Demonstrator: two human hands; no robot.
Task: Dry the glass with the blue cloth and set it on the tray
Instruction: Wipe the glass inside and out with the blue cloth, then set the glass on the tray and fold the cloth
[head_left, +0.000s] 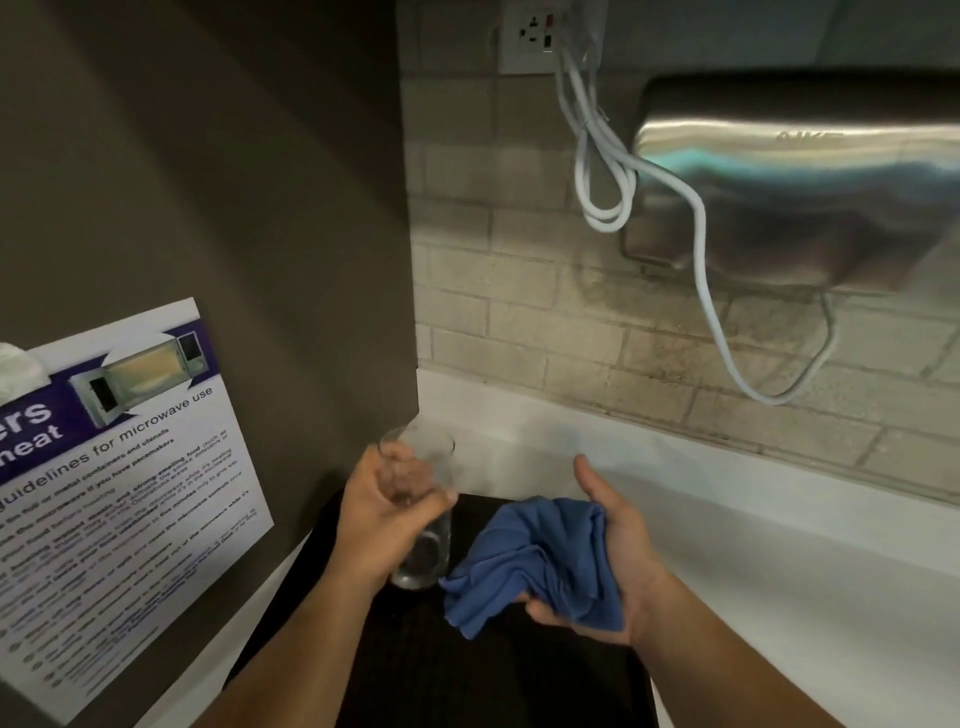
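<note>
A clear, tall drinking glass stands upright over the far left corner of a black tray; whether its base touches the tray I cannot tell. My left hand is wrapped around its upper half from the left. A crumpled blue cloth lies in my right hand, just right of the glass, thumb pinching its lower edge. The cloth's left corner almost reaches the base of the glass.
The tray lies on a white counter that runs to the right. A dark wall with a microwave-guidelines poster closes the left side. On the tiled back wall hang a steel hand dryer and a looped white cable.
</note>
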